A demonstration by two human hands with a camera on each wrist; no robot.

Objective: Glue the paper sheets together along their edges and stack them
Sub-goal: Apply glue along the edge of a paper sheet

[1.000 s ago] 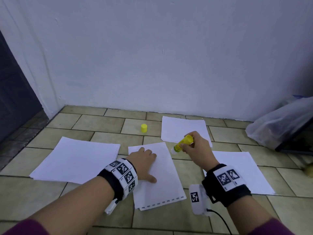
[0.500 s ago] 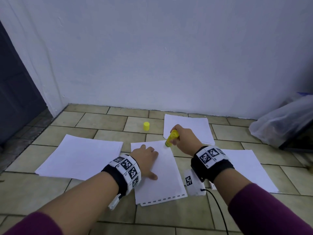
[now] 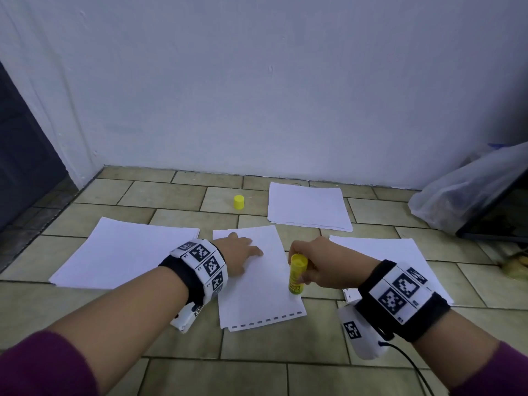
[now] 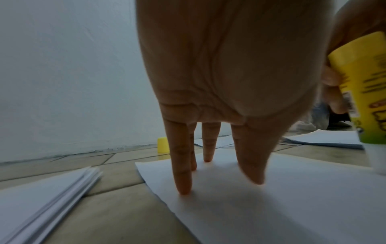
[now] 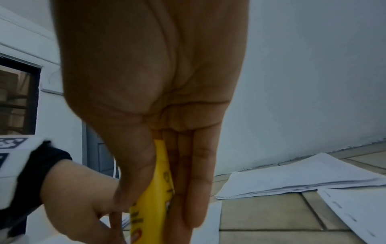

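Observation:
A white sheet (image 3: 257, 284) lies on the tiled floor in front of me. My left hand (image 3: 240, 252) presses it flat with straight, spread fingers (image 4: 183, 173) near its far left corner. My right hand (image 3: 317, 267) grips a yellow glue stick (image 3: 297, 277), held upright with its white tip down on the sheet's right edge. In the left wrist view the glue stick (image 4: 363, 92) is at the far right. The right wrist view shows thumb and fingers pinching the glue stick (image 5: 154, 198). Its yellow cap (image 3: 239, 202) stands on the floor beyond the sheet.
Paper stacks lie on the left (image 3: 125, 250), at the back (image 3: 308, 207) and on the right (image 3: 405, 255). A plastic bag (image 3: 468, 192) and a dark frame (image 3: 503, 218) sit at far right. The white wall (image 3: 257, 95) closes the back; a dark door (image 3: 23, 144) stands left.
My right hand has drawn the glue stick from the sheet's far right corner toward me along the right edge. The left hand has stayed pressed on the sheet.

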